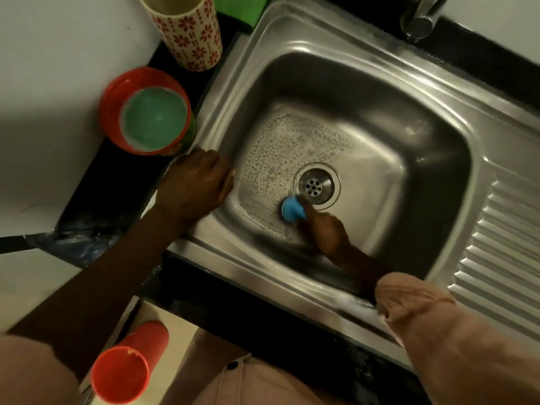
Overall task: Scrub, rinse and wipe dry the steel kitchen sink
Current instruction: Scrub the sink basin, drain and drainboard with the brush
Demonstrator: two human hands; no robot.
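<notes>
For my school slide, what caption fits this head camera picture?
Right hand scrubs the soapy steel sink beside the drain with a blue scrubber.

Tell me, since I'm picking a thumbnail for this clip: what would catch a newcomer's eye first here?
Probably the bright blue scrubber held by the right hand on the soapy floor of the steel sink, just beside the drain. Next, the red bowl of green liquid on the counter left of the sink, above the left hand resting on the rim.
</notes>
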